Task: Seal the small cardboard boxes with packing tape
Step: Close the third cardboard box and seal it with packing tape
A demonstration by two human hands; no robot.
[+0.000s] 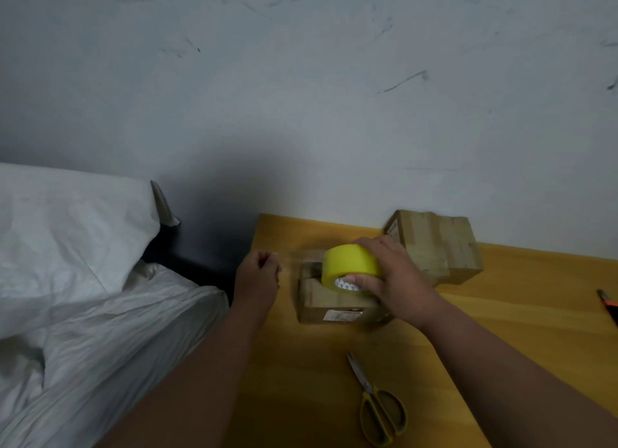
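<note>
A small cardboard box point(329, 305) with a white label on its near side sits on the yellow table point(501, 313). My right hand point(394, 280) grips a yellow roll of packing tape point(347, 267) on top of the box. My left hand point(259, 275) is to the left of the box, fingers curled, pinching the pulled-out end of a clear tape strip point(291, 257) that stretches toward the roll. A second taped cardboard box point(438, 245) stands behind, against the wall.
Yellow-handled scissors point(376, 404) lie on the table nearer to me. An orange-and-black tool point(608, 305) shows at the right edge. A bed with white bedding point(83, 280) is to the left, and a dark gap separates it from the table.
</note>
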